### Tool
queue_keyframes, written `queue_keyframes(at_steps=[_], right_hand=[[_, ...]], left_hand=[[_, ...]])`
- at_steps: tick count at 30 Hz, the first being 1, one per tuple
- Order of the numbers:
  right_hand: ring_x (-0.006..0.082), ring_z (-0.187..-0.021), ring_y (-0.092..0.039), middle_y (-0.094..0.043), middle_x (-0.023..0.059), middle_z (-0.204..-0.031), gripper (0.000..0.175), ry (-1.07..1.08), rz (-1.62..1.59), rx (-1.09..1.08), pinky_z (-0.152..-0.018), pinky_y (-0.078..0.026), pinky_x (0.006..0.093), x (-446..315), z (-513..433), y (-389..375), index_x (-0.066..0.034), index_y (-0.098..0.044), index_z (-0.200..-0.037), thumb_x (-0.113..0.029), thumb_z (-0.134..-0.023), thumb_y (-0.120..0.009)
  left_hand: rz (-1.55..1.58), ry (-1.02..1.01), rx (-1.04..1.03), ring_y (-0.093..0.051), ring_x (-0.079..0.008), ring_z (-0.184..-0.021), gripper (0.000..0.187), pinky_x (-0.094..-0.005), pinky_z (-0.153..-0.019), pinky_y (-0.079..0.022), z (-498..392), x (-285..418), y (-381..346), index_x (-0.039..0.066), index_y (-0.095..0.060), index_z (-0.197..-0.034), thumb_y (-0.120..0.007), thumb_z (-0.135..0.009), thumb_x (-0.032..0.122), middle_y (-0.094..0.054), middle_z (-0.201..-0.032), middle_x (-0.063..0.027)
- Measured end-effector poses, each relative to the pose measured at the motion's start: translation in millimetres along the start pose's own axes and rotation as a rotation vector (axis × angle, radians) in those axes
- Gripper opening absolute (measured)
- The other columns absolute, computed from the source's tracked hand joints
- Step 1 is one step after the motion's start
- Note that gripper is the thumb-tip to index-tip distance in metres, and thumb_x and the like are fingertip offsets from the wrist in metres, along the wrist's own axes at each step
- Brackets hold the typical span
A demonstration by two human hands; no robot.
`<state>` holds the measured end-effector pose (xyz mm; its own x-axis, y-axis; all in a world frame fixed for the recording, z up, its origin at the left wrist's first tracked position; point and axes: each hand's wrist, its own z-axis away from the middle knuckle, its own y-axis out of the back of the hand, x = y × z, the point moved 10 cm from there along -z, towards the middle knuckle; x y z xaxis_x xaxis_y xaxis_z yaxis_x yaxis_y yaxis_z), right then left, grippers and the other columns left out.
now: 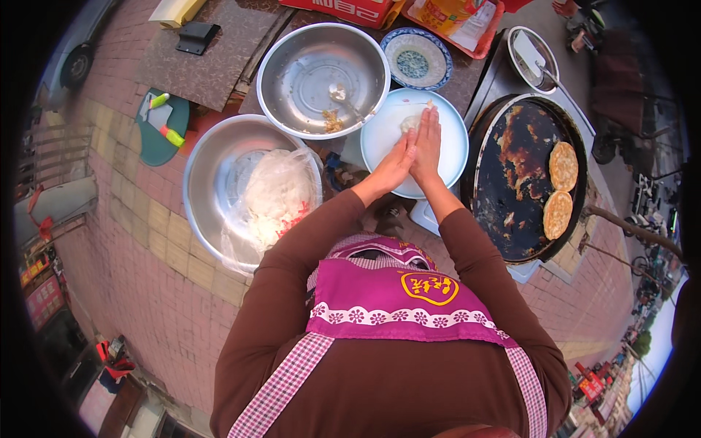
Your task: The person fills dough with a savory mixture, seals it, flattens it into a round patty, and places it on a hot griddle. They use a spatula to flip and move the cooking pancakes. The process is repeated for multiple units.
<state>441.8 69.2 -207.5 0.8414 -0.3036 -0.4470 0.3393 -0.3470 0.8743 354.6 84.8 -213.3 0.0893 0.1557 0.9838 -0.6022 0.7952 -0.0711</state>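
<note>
Both of my hands are over a white plate (378,156) with a pale blue rim. My left hand (393,163) rests against the palm side of my right hand (429,143), whose fingers are straight and point away from me. Whether anything is between the palms is hidden. A lump of pale dough (409,124) lies on the plate just beyond my left fingertips, beside my right fingers. To the left, a large steel basin (211,180) holds a mass of dough (274,191) in a clear plastic bag.
Behind the plate are a steel bowl (298,71) with filling scraps and a spoon (345,98), and a blue-patterned bowl (391,52). At right, two browned flatbreads (563,166) lie on a round black griddle (509,219). A spatula (564,90) rests across a small pan (517,65).
</note>
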Motion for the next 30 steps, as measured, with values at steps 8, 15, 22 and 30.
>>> queue_keyframes(at_steps=[8,15,22,30], right_hand=[[0.0281,-0.149,-0.018,-0.024,0.0163,-0.159,0.068,0.078,0.09,-0.173,-0.121,-0.011,0.0431,-21.1,-14.4,-2.3,-0.0009,-0.026,-0.152,-0.036,-0.097,-0.044],[0.0293,-0.148,-0.02,-0.027,0.0148,-0.158,0.065,0.409,0.191,-0.238,-0.121,-0.011,0.0462,-64.8,9.8,-4.2,-0.0062,-0.03,-0.151,-0.033,-0.094,-0.047],[0.0303,-0.148,-0.019,-0.025,0.0145,-0.159,0.066,0.213,0.262,-0.331,-0.121,-0.01,0.0468,-1.4,-0.7,13.9,-0.0079,-0.028,-0.152,-0.035,-0.095,-0.048],[0.0329,-0.149,-0.015,-0.02,0.0188,-0.16,0.074,0.138,0.255,-0.198,-0.121,-0.007,0.0479,23.3,11.3,26.6,-0.001,-0.023,-0.152,-0.041,-0.095,-0.048]], left_hand=[[-0.465,-0.115,0.163,-0.038,-0.045,-0.133,0.056,-0.0448,-0.112,-0.029,25.9,37.4,32.5,-0.009,-0.03,-0.141,-0.045,-0.1,0.026,-0.039,-0.14,-0.0332],[-0.602,-0.077,0.136,-0.027,-0.047,-0.14,0.072,-0.0474,-0.116,-0.025,26.3,42.0,41.4,-0.013,-0.021,-0.145,-0.057,-0.094,0.024,-0.025,-0.15,-0.0361],[-0.835,-0.094,0.099,-0.022,-0.0422,-0.144,0.078,-0.0447,-0.118,-0.022,13.2,32.2,33.5,-0.01,-0.021,-0.148,-0.061,-0.092,0.027,-0.018,-0.155,-0.0308],[-1.068,-0.253,-0.021,-0.011,-0.0336,-0.15,0.084,-0.0452,-0.121,-0.014,-24.0,18.3,-5.5,-0.002,-0.02,-0.152,-0.059,-0.09,0.041,-0.014,-0.161,-0.0191]])
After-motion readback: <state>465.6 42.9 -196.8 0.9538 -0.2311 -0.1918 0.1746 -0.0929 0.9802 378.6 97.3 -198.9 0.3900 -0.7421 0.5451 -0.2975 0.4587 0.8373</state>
